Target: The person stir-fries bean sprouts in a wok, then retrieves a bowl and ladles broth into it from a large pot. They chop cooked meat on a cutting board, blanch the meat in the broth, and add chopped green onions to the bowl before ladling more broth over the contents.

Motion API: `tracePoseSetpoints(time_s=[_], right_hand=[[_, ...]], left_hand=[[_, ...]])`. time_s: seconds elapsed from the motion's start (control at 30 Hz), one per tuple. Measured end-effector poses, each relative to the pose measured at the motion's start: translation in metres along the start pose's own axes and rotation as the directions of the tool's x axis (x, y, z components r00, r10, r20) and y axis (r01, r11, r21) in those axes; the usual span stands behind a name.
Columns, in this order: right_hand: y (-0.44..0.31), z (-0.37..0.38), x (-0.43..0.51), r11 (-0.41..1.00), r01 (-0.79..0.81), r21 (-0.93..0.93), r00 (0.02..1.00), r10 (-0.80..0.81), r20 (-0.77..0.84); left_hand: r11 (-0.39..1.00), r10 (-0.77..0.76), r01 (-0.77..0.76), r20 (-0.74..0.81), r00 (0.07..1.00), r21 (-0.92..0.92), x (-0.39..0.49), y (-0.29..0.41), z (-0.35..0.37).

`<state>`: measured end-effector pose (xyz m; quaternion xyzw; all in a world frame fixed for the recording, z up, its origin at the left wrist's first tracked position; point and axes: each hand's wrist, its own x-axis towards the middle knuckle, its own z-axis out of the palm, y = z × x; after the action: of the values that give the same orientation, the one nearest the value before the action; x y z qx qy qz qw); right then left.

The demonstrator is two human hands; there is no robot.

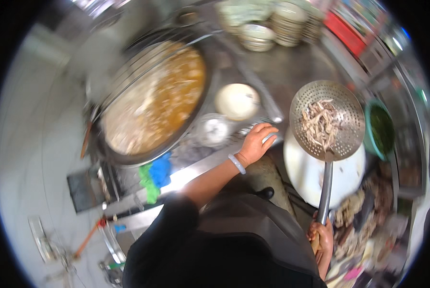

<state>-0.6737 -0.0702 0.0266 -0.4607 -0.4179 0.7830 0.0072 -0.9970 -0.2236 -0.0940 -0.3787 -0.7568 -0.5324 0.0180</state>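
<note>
My right hand (321,235) grips the handle of a large metal perforated skimmer (351,118), low at the right. In its bowl lies a small heap of pale strips of meat or similar food (321,124). The skimmer hangs over a round white board or lid (308,180). My left hand (256,144), with a pale bangle at the wrist, reaches out with fingers apart and holds nothing. Ahead and left of it is a big dark wok (200,122) of bubbling yellow-brown liquid (179,97), blurred, with a metal rack (139,77) across it.
A cream bowl or lid (237,102) and a clear container (215,129) stand beside the wok. Stacked bowls (290,25) are at the back. A teal basin of greens (380,129) stands right, above piled food (359,230). Blue cloth (160,170) lies on the stove's edge.
</note>
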Motion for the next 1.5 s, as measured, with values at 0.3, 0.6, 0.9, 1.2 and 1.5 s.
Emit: tracePoseSetpoints(time_s=[0.3,0.6,0.9,1.2,1.5], right_hand=[[0.009,0.245,0.11,0.885,-0.156,-0.439,0.793,0.377,0.478],[0.122,0.477,0.203,0.729,-0.456,-0.511,0.468,0.684,0.56],[0.139,0.433,0.21,0.62,-0.471,-0.627,0.477,0.777,0.41],[0.104,0.406,0.257,0.645,-0.135,-0.752,0.467,0.711,0.526],[0.068,0.397,0.302,0.564,-0.079,-0.822,0.364,0.784,0.503]], left_hand=[[0.545,-0.432,0.53,-0.324,0.841,0.649,-0.25,-0.1,-0.278],[0.379,-0.614,0.718,-0.422,0.667,0.584,-0.318,-0.121,-0.288],[0.349,-0.694,0.785,-0.422,0.584,0.512,-0.317,-0.154,-0.296],[0.588,-0.584,0.685,-0.36,0.728,0.43,-0.148,-0.112,-0.351],[0.066,-0.636,0.514,0.361,0.682,-0.855,0.159,-0.234,-0.142]])
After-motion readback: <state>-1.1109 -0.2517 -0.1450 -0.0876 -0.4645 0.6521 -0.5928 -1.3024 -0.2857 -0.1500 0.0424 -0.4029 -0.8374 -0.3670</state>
